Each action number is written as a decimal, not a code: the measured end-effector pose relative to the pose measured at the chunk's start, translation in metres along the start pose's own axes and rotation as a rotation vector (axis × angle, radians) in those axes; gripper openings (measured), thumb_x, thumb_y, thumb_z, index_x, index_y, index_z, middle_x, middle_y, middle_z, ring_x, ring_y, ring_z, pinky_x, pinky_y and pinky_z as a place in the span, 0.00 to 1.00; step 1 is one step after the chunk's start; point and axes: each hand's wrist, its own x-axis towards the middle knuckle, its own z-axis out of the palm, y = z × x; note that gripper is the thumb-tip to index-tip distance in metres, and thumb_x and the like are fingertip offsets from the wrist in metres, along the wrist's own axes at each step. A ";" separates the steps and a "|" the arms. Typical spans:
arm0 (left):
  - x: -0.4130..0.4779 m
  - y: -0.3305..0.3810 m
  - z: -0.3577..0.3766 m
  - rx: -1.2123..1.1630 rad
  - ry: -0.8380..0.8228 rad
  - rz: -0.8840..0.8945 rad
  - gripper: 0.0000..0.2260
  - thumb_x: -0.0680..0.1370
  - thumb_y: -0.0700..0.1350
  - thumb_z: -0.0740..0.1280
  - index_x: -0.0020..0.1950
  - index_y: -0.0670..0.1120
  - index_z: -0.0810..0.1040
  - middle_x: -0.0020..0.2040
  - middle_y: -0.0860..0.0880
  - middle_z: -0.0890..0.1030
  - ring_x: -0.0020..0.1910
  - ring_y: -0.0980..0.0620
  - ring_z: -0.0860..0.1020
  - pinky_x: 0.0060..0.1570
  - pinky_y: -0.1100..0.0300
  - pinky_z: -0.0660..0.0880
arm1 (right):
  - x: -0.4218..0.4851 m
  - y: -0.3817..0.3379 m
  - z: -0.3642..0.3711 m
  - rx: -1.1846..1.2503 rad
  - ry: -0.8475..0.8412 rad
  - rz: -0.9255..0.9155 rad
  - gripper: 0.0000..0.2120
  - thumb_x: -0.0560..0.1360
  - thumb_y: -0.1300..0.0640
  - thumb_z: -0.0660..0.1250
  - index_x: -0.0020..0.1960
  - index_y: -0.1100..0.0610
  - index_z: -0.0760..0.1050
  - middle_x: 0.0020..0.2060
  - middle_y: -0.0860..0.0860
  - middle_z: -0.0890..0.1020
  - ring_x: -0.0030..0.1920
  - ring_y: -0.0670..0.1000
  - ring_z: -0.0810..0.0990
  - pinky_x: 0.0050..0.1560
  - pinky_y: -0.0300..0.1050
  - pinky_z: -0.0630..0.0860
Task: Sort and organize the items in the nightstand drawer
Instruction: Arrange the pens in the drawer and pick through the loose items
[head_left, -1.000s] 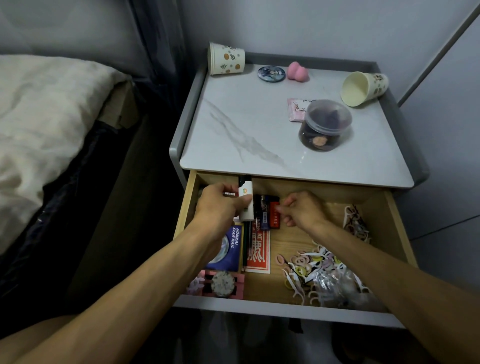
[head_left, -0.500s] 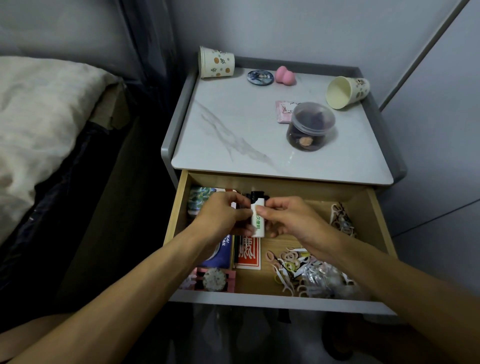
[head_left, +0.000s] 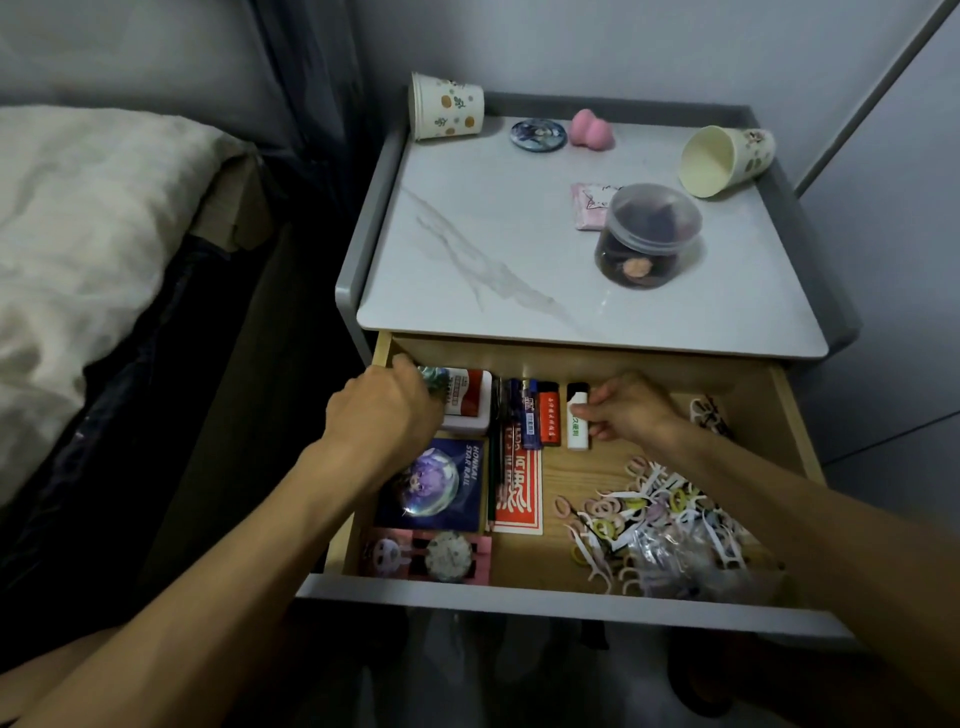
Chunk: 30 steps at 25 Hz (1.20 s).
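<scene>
Legibly, the blue card (head_left: 435, 486) in the open drawer (head_left: 571, 600) reads "HONKAI STAR RAIL"; the green characters on the white lighter (head_left: 577, 420) and the print on the red lighter (head_left: 548, 419) and red card (head_left: 517, 493) are too small to read. At the drawer's back, the right hand (head_left: 631, 408) pinches the white lighter's right edge with its fingertips, the lighter lying just right of the red one. Further left, the left hand (head_left: 384, 410) is curled over a patterned roll (head_left: 434, 376) beside a red-and-white box (head_left: 467, 400); whether it grips the roll cannot be told.

open wooden drawer (head_left: 789, 415): lighters (head_left: 576, 418) in back row, hair ties (head_left: 639, 514) heaped front right.
</scene>
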 end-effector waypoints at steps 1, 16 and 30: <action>0.000 0.000 -0.001 -0.008 0.005 0.003 0.15 0.80 0.52 0.60 0.59 0.43 0.71 0.57 0.38 0.78 0.56 0.36 0.77 0.48 0.51 0.68 | 0.003 -0.001 0.001 0.004 0.007 -0.002 0.07 0.71 0.62 0.75 0.43 0.60 0.76 0.34 0.57 0.82 0.33 0.51 0.80 0.31 0.38 0.77; -0.006 0.011 0.012 0.248 0.219 0.156 0.10 0.81 0.49 0.58 0.57 0.44 0.72 0.54 0.40 0.79 0.52 0.39 0.78 0.40 0.53 0.65 | -0.005 0.006 -0.010 -0.159 0.095 -0.140 0.05 0.73 0.61 0.74 0.40 0.58 0.79 0.34 0.55 0.83 0.32 0.50 0.78 0.32 0.40 0.75; -0.043 0.098 0.092 0.089 -0.422 0.727 0.36 0.75 0.54 0.71 0.77 0.51 0.56 0.70 0.43 0.69 0.61 0.40 0.75 0.59 0.52 0.73 | -0.070 0.063 -0.102 -1.425 -0.119 -0.494 0.36 0.70 0.48 0.75 0.73 0.50 0.64 0.65 0.52 0.72 0.62 0.54 0.74 0.59 0.47 0.74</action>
